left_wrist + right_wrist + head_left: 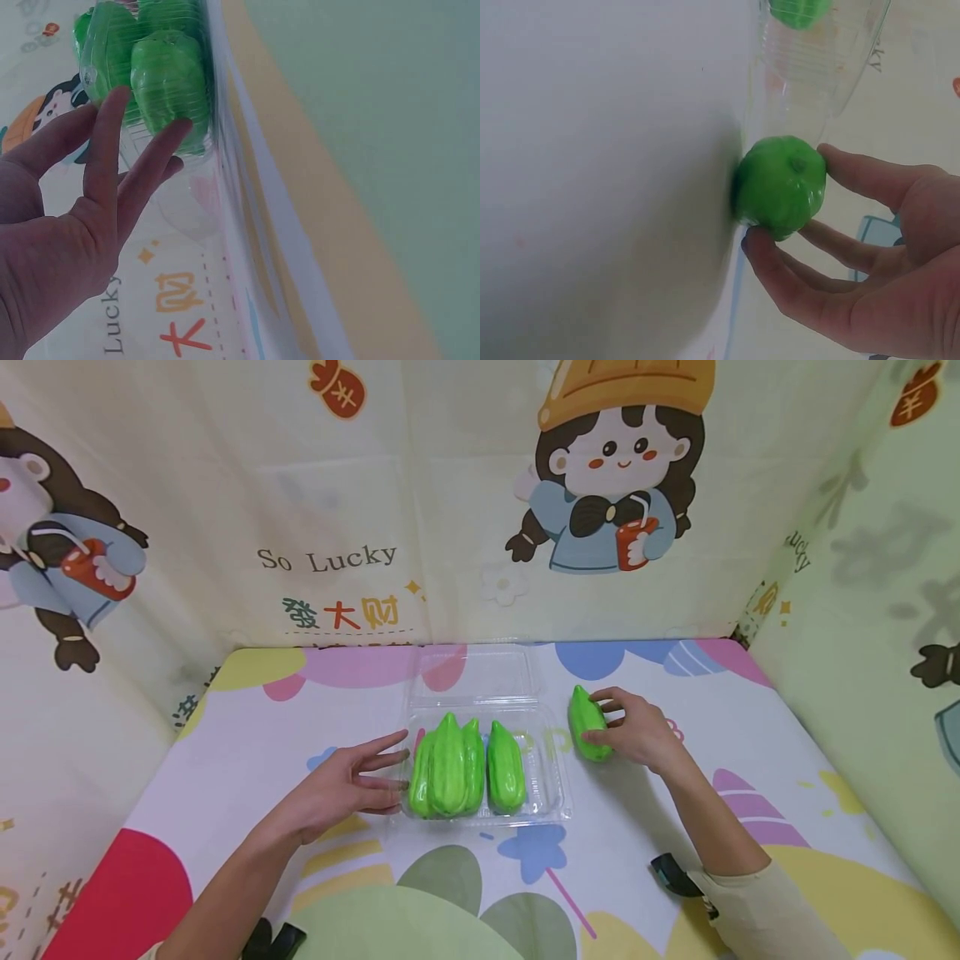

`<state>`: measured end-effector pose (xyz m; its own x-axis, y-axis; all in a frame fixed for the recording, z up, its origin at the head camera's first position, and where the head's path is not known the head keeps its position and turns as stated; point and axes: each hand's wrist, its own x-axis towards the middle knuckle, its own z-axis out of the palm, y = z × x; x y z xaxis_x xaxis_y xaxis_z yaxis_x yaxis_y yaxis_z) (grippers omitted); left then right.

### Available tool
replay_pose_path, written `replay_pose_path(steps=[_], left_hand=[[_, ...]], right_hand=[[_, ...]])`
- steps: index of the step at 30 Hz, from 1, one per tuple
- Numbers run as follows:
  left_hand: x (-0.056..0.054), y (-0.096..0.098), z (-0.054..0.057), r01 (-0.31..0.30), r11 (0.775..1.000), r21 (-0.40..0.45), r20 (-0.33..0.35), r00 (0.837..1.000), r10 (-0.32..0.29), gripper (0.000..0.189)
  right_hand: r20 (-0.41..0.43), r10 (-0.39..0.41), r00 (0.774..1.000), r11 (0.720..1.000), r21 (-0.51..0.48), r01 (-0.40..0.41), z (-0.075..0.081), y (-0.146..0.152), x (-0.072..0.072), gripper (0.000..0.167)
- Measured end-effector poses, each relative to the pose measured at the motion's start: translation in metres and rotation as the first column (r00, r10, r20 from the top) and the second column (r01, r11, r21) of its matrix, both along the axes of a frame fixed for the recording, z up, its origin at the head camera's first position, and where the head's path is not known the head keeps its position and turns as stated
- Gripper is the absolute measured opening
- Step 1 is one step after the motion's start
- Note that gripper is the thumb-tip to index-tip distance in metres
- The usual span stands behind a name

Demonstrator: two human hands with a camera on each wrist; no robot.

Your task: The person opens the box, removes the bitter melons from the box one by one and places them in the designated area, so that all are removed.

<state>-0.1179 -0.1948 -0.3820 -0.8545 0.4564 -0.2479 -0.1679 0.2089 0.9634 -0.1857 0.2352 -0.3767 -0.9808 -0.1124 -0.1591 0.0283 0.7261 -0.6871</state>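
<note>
My right hand [637, 731] pinches a glossy green ridged gourd [587, 720] between thumb and fingertips, to the right of a clear plastic clamshell box [551, 793]. In the right wrist view the held gourd [780, 187] is seen end-on, on or just above the tabletop; I cannot tell which. Several similar green gourds [450, 768] stand close together in the left part of the box, and one more gourd [506, 768] lies apart, right of them. With fingers extended, my left hand [345, 789] touches or nearly touches the box's left wall [202, 82].
The box's transparent lid [476, 675] is folded back toward the rear wall. A patterned cloth [247, 760] covers the table. Printed curtains [450, 510] enclose its back and sides.
</note>
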Motion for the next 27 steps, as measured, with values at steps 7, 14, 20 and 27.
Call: replay_pose_path(steps=[7, 14, 20, 27], left_hand=[[-0.0002, -0.0005, -0.0001, 0.002, 1.000, 0.005, 0.000, 1.000, -0.002, 0.083], [0.0005, -0.0005, -0.0001, 0.002, 1.000, 0.000, 0.001, 1.000, -0.002, 0.084], [0.0003, -0.0008, -0.0001, 0.005, 1.000, 0.001, 0.001, 1.000, -0.005, 0.084], [0.0002, -0.0007, -0.0001, 0.003, 1.000, 0.000, 0.006, 1.000, -0.003, 0.085]], right_hand=[[0.002, 0.006, 1.000, 1.000, 0.001, -0.006, 0.0007, 0.0003, 0.0001, 0.065], [-0.003, 0.008, 1.000, 1.000, 0.011, -0.008, -0.0001, 0.0002, -0.0001, 0.065], [0.006, -0.005, 1.000, 1.000, 0.021, 0.005, 0.0002, -0.0003, -0.0007, 0.067], [0.011, -0.029, 1.000, 0.999, 0.044, 0.028, 0.0025, -0.0010, -0.0002, 0.068]])
